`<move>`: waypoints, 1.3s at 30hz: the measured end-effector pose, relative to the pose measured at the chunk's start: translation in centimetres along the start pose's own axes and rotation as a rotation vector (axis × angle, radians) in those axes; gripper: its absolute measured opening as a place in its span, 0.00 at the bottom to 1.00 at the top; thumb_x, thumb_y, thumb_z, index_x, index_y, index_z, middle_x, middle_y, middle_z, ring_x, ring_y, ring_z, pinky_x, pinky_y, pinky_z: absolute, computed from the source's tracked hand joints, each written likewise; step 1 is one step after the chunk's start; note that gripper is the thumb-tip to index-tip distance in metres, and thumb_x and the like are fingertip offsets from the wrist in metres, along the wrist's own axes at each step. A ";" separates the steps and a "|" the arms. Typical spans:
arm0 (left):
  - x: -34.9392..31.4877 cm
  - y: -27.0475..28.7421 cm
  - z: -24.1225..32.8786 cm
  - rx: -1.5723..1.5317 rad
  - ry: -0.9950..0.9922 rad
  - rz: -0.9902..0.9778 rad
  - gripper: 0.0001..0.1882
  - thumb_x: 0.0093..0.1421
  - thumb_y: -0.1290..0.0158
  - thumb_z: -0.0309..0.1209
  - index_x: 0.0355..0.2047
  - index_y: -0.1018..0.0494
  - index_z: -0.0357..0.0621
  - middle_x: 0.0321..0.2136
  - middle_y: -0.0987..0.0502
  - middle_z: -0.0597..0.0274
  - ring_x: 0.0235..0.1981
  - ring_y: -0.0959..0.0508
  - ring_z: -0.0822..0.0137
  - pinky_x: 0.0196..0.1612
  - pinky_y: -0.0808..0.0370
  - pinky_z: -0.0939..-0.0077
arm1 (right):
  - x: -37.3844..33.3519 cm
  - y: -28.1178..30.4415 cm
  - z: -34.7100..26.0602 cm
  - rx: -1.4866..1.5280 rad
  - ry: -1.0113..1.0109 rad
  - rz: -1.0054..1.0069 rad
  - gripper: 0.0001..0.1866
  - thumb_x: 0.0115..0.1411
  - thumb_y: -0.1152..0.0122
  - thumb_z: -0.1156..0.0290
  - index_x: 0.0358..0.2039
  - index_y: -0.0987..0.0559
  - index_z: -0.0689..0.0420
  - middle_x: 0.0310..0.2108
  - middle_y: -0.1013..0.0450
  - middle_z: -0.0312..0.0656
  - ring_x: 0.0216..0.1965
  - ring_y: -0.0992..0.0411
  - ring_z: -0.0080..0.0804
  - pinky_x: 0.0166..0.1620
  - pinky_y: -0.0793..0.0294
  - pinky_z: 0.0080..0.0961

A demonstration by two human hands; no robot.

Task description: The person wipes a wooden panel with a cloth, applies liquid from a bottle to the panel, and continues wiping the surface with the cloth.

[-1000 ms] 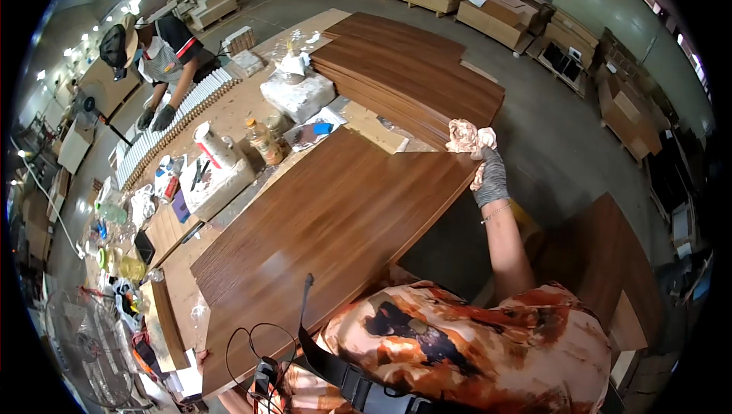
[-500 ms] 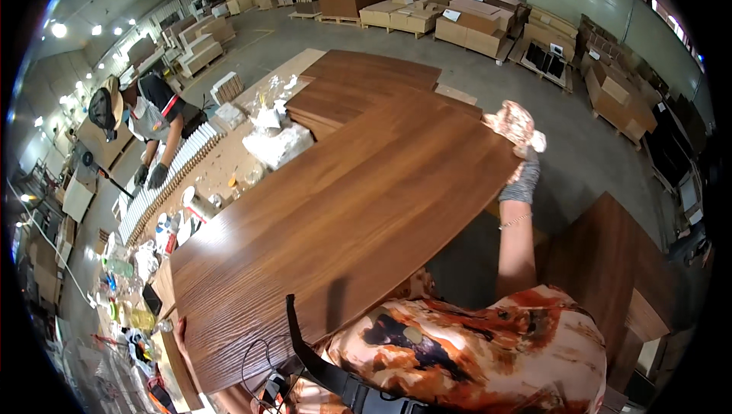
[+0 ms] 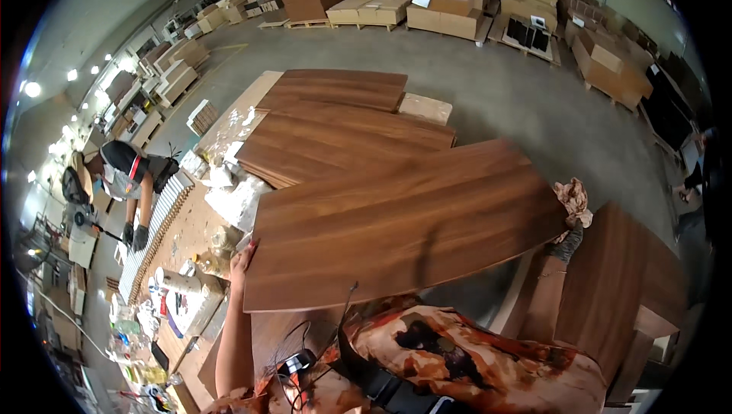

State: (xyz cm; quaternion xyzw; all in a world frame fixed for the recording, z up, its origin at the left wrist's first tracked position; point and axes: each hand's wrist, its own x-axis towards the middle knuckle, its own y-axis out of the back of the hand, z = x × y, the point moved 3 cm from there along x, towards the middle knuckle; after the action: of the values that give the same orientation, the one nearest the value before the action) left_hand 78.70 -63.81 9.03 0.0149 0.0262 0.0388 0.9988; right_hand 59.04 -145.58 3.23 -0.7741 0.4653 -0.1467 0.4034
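Observation:
A brown wood-grain board (image 3: 404, 223) spans the space in front of me, tilted and apart from the stack, between my two hands. My left hand (image 3: 242, 259), bare, is closed on its left edge. At the board's right end, my right hand (image 3: 568, 243), in a grey glove, is closed at the edge with a crumpled pale rag (image 3: 574, 199); most of its fingers are hidden. A stack of similar boards (image 3: 328, 139) lies just beyond. Another brown panel (image 3: 267, 345) shows beneath the held board, close to my body.
A worktable (image 3: 183, 235) at left carries plastic wrap (image 3: 232, 200), a white can (image 3: 177, 280) and bottles. Across it, a gloved co-worker (image 3: 126, 178) leans over a row of white-edged pieces (image 3: 156, 231). More brown panels (image 3: 621, 269) stand at right. Pallets of cartons (image 3: 446, 14) line the back.
The board has moved right and toward me, off the stack, which now shows more. My left hand has come into view on its left edge. The right hand has moved right and nearer.

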 end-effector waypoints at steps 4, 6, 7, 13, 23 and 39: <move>6.9 0.0 -2.2 0.122 0.080 -0.086 0.18 0.72 0.49 0.41 0.39 0.17 0.38 0.26 0.22 0.73 0.25 0.28 0.83 0.28 0.35 0.84 | 2.0 4.5 2.7 0.001 -0.075 0.073 0.04 0.53 0.41 0.71 0.24 0.26 0.54 0.18 0.30 0.37 0.17 0.32 0.37 0.29 0.19 0.37; 9.9 -1.2 -2.4 0.346 0.127 -0.117 0.18 0.73 0.49 0.40 0.39 0.18 0.37 0.29 0.21 0.72 0.27 0.27 0.82 0.30 0.32 0.85 | 2.5 7.1 3.4 0.014 -0.099 0.082 0.05 0.53 0.41 0.70 0.23 0.27 0.53 0.16 0.31 0.36 0.15 0.32 0.37 0.27 0.19 0.38; 11.2 -2.7 -2.2 0.275 0.042 -0.157 0.18 0.73 0.49 0.40 0.41 0.18 0.37 0.30 0.20 0.71 0.29 0.26 0.82 0.33 0.30 0.84 | 2.7 8.5 3.9 0.028 -0.104 0.116 0.05 0.53 0.41 0.70 0.22 0.27 0.53 0.15 0.31 0.36 0.14 0.33 0.37 0.27 0.19 0.38; 16.3 -5.7 -2.0 0.782 -0.067 -0.258 0.21 0.72 0.50 0.41 0.57 0.24 0.39 0.43 0.16 0.54 0.44 0.20 0.71 0.50 0.25 0.73 | -4.5 2.0 4.7 -0.172 -0.181 0.425 0.16 0.59 0.43 0.61 0.16 0.32 0.48 0.05 0.42 0.34 0.03 0.50 0.36 0.10 0.37 0.36; 12.4 -16.1 -2.7 1.338 -0.223 0.011 0.30 0.69 0.56 0.57 0.70 0.42 0.76 0.72 0.49 0.44 0.66 0.41 0.31 0.66 0.40 0.37 | -10.3 4.4 12.4 -0.034 -0.303 0.502 0.35 0.65 0.50 0.41 0.05 0.32 0.49 0.05 0.39 0.40 0.06 0.49 0.36 0.13 0.48 0.34; 17.7 -24.7 0.4 1.498 -0.107 -0.071 0.42 0.64 0.68 0.72 0.75 0.55 0.77 0.76 0.60 0.47 0.75 0.63 0.35 0.66 0.63 0.19 | -1.6 -11.9 10.3 -1.139 0.453 -0.834 0.20 0.65 0.38 0.67 0.57 0.27 0.53 0.56 0.28 0.40 0.42 0.24 0.30 0.47 0.23 0.35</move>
State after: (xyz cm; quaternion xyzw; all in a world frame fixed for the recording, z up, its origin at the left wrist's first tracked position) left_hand 98.23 -87.02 7.78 0.6915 -0.0024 -0.0223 0.7220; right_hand 71.55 -136.32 6.05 -0.9268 0.2085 -0.1796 -0.2557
